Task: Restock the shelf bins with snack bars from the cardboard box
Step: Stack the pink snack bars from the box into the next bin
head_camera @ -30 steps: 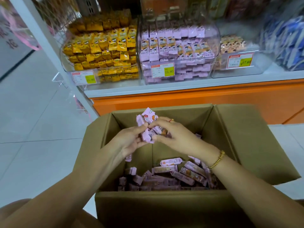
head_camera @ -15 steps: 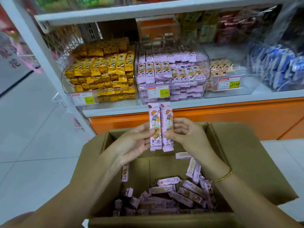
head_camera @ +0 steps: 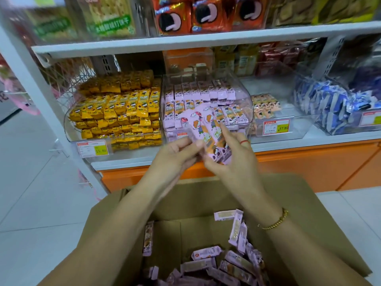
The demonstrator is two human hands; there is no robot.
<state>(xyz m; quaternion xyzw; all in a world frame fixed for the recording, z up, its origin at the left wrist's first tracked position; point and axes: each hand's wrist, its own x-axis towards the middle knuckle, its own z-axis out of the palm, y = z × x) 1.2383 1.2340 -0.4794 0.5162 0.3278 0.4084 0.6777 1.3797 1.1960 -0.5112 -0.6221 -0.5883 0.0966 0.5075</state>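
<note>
My left hand [head_camera: 177,153] and my right hand [head_camera: 233,157] together grip a fanned bunch of pink snack bars [head_camera: 206,133], tilted to the upper left. The bunch is raised in front of the clear shelf bin [head_camera: 246,112] that holds rows of the same pink bars. Below my forearms the open cardboard box [head_camera: 305,219] has several loose pink bars [head_camera: 218,265] lying on its bottom, some leaning on its right wall.
A clear bin of yellow packets [head_camera: 117,114] stands left of the pink bin. To the right are a nearly bare bin with peach packets [head_camera: 266,106] and a bin of blue packets [head_camera: 329,108]. An upper shelf [head_camera: 185,43] hangs above. The white shelf post [head_camera: 51,112] rises at left.
Both hands rose from inside the box up to the front of the pink bin, carrying the bars. The bars went from upright side by side to a tilted fan.
</note>
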